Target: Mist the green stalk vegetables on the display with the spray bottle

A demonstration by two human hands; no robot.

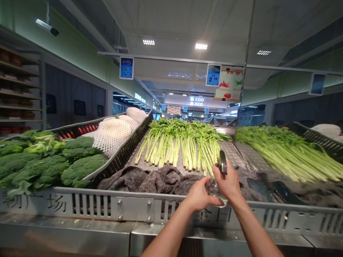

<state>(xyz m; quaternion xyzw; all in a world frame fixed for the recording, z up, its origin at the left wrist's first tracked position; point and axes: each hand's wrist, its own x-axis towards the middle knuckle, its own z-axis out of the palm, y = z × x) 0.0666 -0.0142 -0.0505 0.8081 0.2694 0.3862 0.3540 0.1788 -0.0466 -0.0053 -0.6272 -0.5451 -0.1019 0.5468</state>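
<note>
My right hand is closed around the upper part of what looks like a clear spray bottle, its black head sticking up above my fingers. Lower down, my left hand curves its thumb and fingers around the see-through body, which the two hands mostly hide. Both hands are over the front rail of the display. Just beyond them, bunches of celery lie in a row, stalk ends towards me. A crumpled dark grey cloth runs along the front of the celery.
Broccoli heads are piled at the left, beside a black crate and produce in white foam netting. A slotted metal rail edges the display. On the right, a mirror reflects the celery. Price signs hang overhead.
</note>
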